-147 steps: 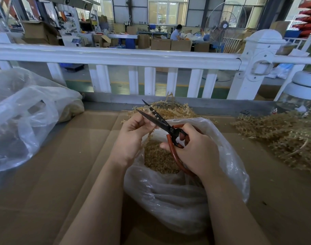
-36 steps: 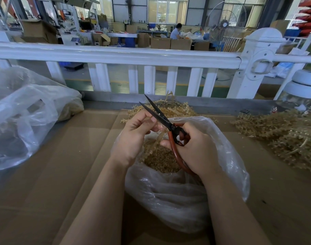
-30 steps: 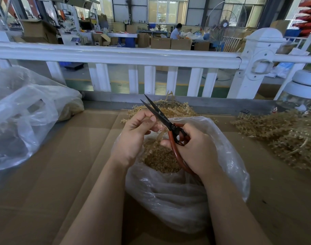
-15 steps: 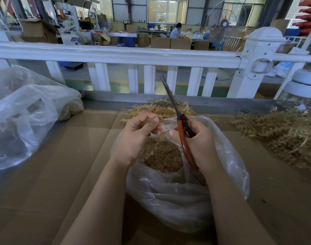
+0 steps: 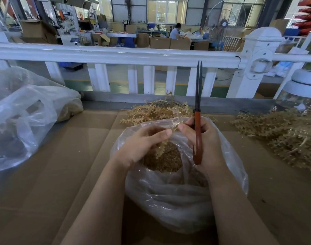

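Cardboard bench (image 5: 71,165): two bags (image 5: 169,200) (image 5: 27,112), two sprig piles (image 5: 156,110) (image 5: 278,131); right fingers (image 5: 186,131) grip one scissors (image 5: 197,138); left fingers (image 5: 161,134) pinch sprig (image 5: 161,147).

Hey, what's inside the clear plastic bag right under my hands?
A heap of small tan plant bits lies in the bag. The left hand holds a sprig over it; the right hand grips scissors. Hands and crumpled plastic hide the heap's edges and depth.
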`<state>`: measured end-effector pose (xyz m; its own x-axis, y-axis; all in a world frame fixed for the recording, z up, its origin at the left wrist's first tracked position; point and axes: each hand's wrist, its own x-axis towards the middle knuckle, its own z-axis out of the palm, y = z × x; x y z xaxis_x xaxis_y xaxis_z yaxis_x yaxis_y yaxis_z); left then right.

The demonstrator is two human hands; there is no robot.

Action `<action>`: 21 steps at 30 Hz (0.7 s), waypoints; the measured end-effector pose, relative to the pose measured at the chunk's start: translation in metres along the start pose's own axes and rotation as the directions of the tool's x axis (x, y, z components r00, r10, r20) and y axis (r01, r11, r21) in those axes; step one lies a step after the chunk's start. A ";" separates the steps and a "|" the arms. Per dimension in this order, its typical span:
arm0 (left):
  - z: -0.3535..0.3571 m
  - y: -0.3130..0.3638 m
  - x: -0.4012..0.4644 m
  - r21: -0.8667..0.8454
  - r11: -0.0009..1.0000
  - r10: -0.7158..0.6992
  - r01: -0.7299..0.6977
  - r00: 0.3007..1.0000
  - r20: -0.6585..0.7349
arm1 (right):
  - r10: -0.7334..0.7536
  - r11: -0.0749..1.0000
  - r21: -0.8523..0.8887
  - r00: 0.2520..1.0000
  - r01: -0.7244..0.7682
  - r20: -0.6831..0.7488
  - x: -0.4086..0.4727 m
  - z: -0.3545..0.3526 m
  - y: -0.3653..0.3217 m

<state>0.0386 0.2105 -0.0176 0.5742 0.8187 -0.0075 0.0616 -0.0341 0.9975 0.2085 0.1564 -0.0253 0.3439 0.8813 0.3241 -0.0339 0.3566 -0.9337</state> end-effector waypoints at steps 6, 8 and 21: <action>0.000 0.000 0.002 -0.148 0.980 0.154 -0.136 0.982 0.114 | -0.023 1.000 -0.001 0.999 0.023 -0.032 0.002 0.003 0.000; 0.001 0.000 0.002 -0.170 0.956 0.258 -0.238 0.960 0.107 | -0.047 0.998 -0.043 0.998 0.045 -0.050 0.002 0.004 0.002; 0.002 -0.004 0.006 -0.203 0.952 0.219 -0.228 0.973 -0.070 | -0.030 0.999 0.039 0.996 0.033 -0.087 0.003 0.005 0.004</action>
<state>0.0428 0.2144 -0.0214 0.5155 0.8293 0.2157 -0.2378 -0.1034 0.9658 0.2051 0.1615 -0.0275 0.4253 0.8399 0.3373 -0.0594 0.3977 -0.9156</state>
